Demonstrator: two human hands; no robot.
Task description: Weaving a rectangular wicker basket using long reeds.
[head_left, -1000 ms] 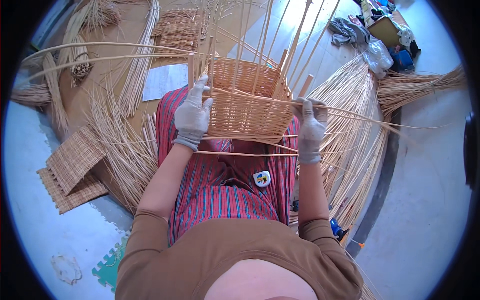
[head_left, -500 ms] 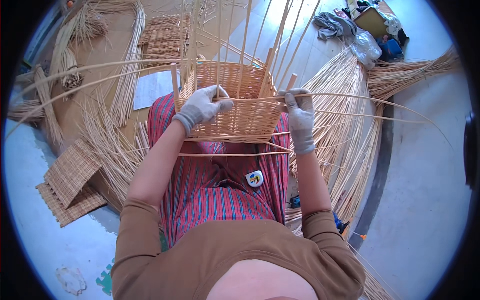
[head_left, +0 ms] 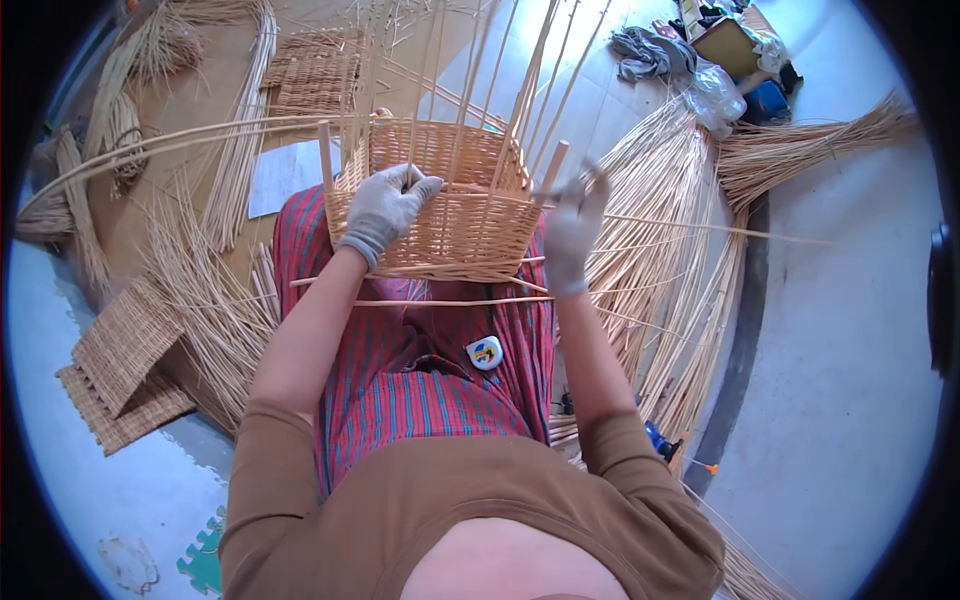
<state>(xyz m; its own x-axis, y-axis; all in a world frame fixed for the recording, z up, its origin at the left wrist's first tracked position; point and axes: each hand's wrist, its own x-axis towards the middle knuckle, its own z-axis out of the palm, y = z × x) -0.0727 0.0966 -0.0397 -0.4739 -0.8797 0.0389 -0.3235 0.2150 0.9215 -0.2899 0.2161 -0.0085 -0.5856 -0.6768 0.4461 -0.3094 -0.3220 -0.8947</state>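
Note:
A half-woven wicker basket [head_left: 450, 228] sits on my lap, with long upright stakes [head_left: 462, 130] rising from its sides and short thick posts at its corners. My left hand [head_left: 385, 212], in a pale knit glove, is closed at the basket's near rim, with thumb and fingers pinched on a thin wicker rod there. Beside the right corner post [head_left: 557, 168] is my gloved right hand [head_left: 572, 232]. Motion smears its fingers, so what they hold cannot be made out. A blurred thin strand [head_left: 700, 226] stretches rightward behind it.
On my striped skirt lies a white tape measure [head_left: 485, 352]. Loose wicker rods [head_left: 660, 250] fan out on the right, and bundles [head_left: 240, 140] lie to the left. Woven panels [head_left: 130, 345] rest at the left. A plastic bag [head_left: 715, 98] and grey cloth [head_left: 645, 52] lie far right.
My right hand has moved left and blurred; the long strand that curved out past it to the right no longer shows there. My left hand stays at the near rim. The whole view has shifted slightly.

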